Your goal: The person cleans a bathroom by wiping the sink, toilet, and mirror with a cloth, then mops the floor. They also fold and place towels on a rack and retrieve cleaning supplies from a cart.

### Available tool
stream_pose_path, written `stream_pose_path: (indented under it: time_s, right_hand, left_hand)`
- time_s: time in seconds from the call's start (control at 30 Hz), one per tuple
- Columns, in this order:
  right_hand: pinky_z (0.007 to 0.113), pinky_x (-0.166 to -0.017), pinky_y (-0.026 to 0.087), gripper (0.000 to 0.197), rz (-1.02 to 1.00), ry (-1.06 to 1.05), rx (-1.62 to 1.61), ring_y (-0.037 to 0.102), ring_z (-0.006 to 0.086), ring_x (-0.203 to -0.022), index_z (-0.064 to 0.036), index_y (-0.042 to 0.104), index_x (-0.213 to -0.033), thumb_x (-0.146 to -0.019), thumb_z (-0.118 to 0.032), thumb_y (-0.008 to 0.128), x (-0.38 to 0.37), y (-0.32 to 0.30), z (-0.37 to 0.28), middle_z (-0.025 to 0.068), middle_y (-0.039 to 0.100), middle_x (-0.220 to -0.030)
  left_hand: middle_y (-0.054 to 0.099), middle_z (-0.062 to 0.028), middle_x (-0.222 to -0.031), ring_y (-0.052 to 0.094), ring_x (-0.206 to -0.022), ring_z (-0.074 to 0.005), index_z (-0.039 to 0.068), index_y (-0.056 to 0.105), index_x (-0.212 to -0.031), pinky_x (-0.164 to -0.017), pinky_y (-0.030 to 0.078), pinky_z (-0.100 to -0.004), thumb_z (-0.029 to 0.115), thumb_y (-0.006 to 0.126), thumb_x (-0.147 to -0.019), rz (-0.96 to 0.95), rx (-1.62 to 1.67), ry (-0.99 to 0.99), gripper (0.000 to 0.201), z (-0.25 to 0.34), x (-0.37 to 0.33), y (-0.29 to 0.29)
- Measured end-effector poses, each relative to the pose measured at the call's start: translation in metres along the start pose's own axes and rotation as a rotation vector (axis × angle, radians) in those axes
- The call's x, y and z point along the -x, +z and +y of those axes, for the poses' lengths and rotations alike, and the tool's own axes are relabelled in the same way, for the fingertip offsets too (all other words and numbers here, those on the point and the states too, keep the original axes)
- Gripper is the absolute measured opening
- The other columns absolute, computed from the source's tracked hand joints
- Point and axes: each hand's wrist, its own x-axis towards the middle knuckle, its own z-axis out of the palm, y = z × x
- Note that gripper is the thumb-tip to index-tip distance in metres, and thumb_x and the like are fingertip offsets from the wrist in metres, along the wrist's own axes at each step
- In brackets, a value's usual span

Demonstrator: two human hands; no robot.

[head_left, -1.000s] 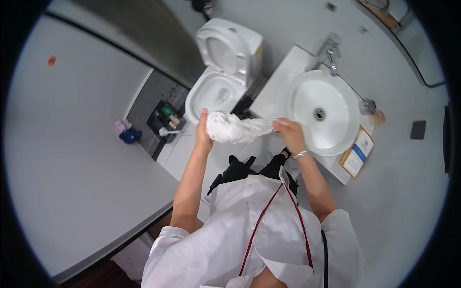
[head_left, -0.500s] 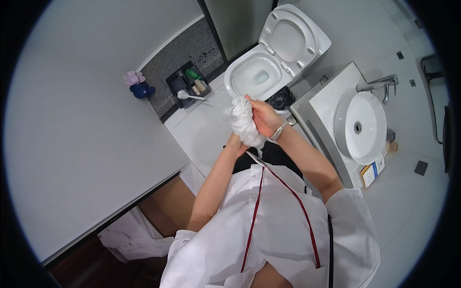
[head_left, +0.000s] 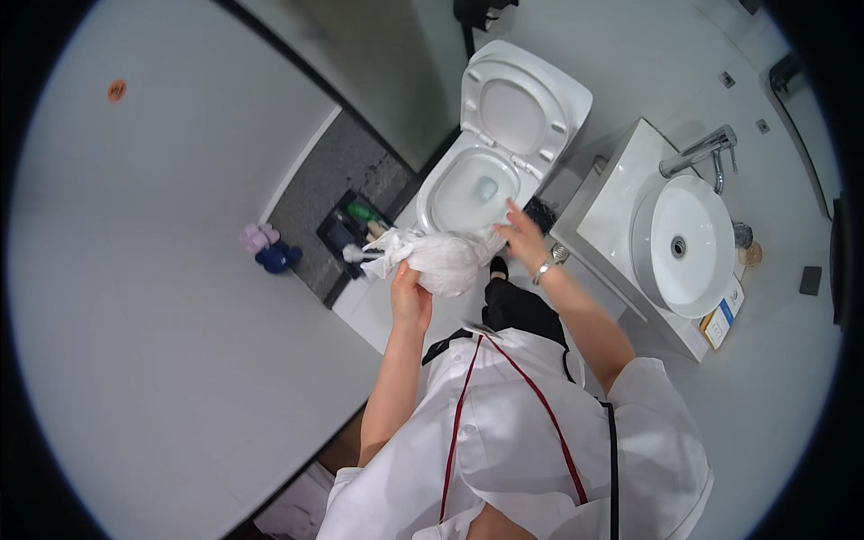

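- Crumpled white bundle of thin, soft material [head_left: 443,263]: held in the air before the person's body, in line of sight just below the toilet bowl; loose folds spread at its left end.
- Left hand [head_left: 411,303]: grasps the bundle from its near side, thumb laid up against the folds.
- Right hand [head_left: 526,243]: at the bundle's right end, fingers parted and blurred; cannot tell whether they pinch its edge or are free of it. Silver metal band [head_left: 544,269] round that wrist.
- White ceramic toilet [head_left: 427,200]: beyond the bundle, white oval lid [head_left: 513,106] raised.
- Black plastic-lined bin [head_left: 542,216]: beside the toilet, partly hidden by the right hand.
- Black divided tray [head_left: 331,238]: left of the bundle, on dark grey flooring, with a green item [head_left: 362,211] inside.
- Right side: white rectangular counter [head_left: 621,193] bearing a round white basin [head_left: 693,270]; shiny chrome faucet [head_left: 697,151] beside the basin.
- Thin dark-red lanyard [head_left: 456,414]: hangs over the person's white shirt [head_left: 513,432].
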Motion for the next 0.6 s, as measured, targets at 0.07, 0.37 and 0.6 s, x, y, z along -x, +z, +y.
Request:
stream_pose_path:
  time_s: [0.07,0.37,0.6]
  right_hand:
    - [0.031,-0.092,0.043,0.073,-0.330,0.280,-0.439,0.053,0.0204,-0.112,-0.0058,0.033,-0.139,-0.082,-0.037,0.065,0.002,0.014,-0.003,0.0104,0.054,-0.124]
    - [0.041,-0.083,0.052,0.041,-0.036,0.473,-1.109,0.064,0.0272,-0.093,-0.0029,0.056,-0.116,-0.082,-0.025,0.061,-0.071,-0.006,0.048,0.0126,0.063,-0.106]
    - [0.041,-0.083,0.050,0.036,0.444,-0.272,-0.084,0.062,0.0297,-0.095,-0.0039,0.061,-0.108,-0.072,0.000,0.065,-0.176,0.011,-0.024,0.0140,0.062,-0.108]
  left_hand:
    - [0.055,-0.0056,-0.121,0.054,-0.103,-0.0138,0.003,0.045,-0.132,-0.085,0.044,-0.0292,0.015,0.052,-0.091,-0.115,-0.258,-0.139,0.044,0.003,-0.019,0.021]
    - [0.052,-0.0174,-0.126,0.060,-0.106,-0.0252,0.011,0.033,-0.142,-0.086,0.052,-0.0383,0.021,0.050,-0.093,-0.195,-0.275,-0.276,0.052,0.045,-0.092,0.005]
    - [0.062,-0.0133,-0.111,0.062,-0.098,-0.0210,0.004,0.053,-0.122,-0.086,0.051,-0.0352,0.018,0.050,-0.095,-0.056,-0.423,-0.618,0.031,0.038,-0.173,-0.056]
